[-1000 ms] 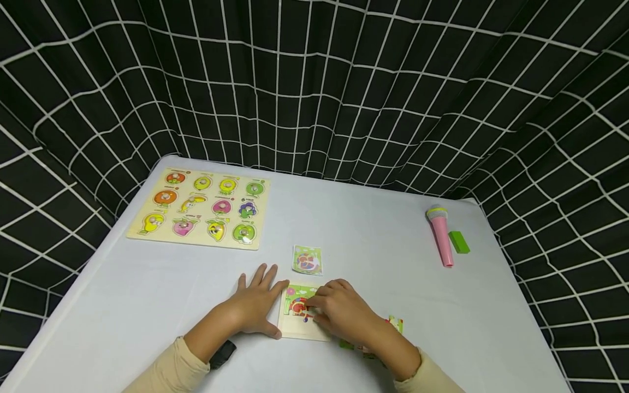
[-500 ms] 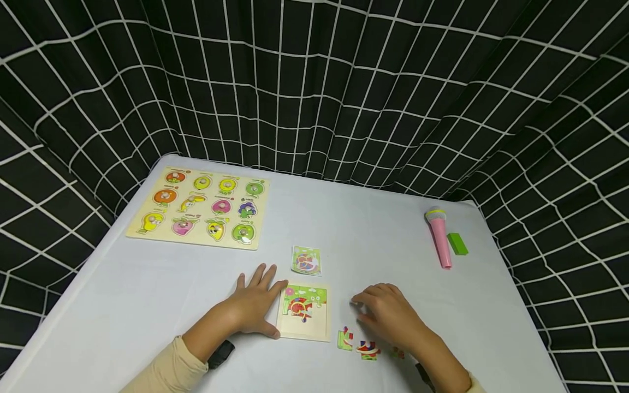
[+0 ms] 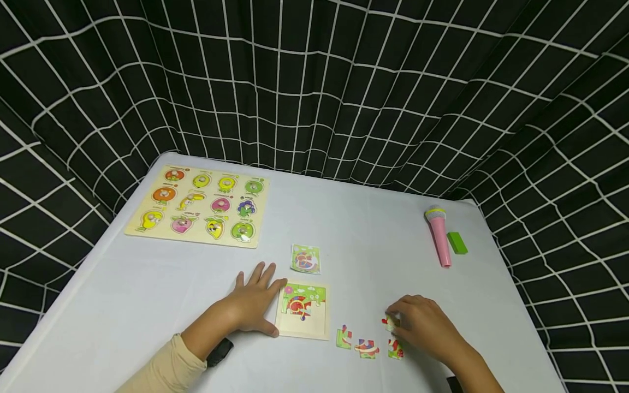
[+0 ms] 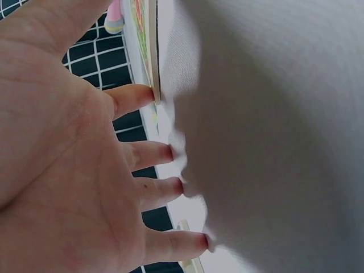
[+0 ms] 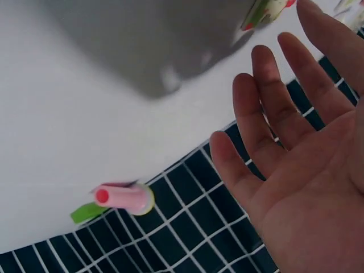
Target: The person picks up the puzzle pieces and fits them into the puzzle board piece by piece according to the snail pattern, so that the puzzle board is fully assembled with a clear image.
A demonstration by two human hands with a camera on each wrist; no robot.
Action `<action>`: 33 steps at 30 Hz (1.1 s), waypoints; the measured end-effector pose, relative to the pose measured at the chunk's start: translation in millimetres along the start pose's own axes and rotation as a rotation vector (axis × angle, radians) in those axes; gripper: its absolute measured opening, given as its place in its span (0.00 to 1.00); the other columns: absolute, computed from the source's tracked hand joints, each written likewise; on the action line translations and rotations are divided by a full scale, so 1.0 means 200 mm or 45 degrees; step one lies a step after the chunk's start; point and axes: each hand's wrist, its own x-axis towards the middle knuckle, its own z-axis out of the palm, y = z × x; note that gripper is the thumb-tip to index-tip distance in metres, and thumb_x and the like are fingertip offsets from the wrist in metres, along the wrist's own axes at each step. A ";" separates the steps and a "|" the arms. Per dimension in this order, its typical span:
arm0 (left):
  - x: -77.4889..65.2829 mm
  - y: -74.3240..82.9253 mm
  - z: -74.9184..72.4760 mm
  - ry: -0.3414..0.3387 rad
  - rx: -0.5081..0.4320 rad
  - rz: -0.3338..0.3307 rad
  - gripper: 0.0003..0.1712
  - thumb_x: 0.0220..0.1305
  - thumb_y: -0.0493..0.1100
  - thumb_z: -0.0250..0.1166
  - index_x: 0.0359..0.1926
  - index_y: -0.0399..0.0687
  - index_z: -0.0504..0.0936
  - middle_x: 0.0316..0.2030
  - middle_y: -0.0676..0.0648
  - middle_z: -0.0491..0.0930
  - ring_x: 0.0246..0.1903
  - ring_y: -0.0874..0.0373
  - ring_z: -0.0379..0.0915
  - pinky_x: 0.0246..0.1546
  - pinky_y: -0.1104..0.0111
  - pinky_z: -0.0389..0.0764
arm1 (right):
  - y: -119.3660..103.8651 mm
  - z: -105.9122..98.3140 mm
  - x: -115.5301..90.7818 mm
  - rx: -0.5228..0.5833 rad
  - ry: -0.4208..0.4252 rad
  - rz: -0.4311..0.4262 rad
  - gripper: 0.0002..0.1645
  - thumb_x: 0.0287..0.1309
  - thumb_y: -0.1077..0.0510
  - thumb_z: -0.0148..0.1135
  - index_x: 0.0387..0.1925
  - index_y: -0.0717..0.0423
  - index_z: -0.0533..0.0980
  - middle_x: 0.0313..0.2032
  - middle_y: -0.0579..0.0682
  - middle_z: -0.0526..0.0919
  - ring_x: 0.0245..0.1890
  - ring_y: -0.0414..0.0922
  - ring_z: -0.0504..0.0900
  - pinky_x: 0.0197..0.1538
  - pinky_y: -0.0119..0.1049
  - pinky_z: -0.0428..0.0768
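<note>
A small jigsaw tray (image 3: 302, 328) lies on the table with its upper part filled. My left hand (image 3: 252, 306) is spread flat at its left side, index finger and thumb touching the frame; the left wrist view shows a fingertip against the board edge. My right hand (image 3: 426, 326) has thumb and index finger at opposite edges of a loose puzzle piece (image 3: 390, 323), pinching it; its other fingers are loosely bent. Three more pieces lie nearby: a green one (image 3: 343, 338), a red and purple one (image 3: 367, 348) and a flowered one (image 3: 395, 349).
A picture card (image 3: 305, 259) lies just beyond the tray. At the back left is a fruit knob puzzle (image 3: 196, 206). A pink toy microphone (image 3: 439, 240) and a green block (image 3: 457, 243) lie at the right. A black gridded curtain (image 3: 304, 98) surrounds the table.
My right hand has left the tray, where a piece with eyes now shows at upper right, and moved right to a loose piece. My left hand stays by the tray.
</note>
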 end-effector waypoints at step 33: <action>0.00 0.00 0.00 0.006 0.013 0.007 0.61 0.37 0.63 0.79 0.71 0.48 0.63 0.74 0.34 0.47 0.73 0.33 0.36 0.61 0.28 0.47 | -0.08 0.01 0.09 -0.062 0.104 -0.193 0.19 0.36 0.57 0.81 0.35 0.49 0.84 0.35 0.41 0.85 0.40 0.43 0.82 0.48 0.46 0.79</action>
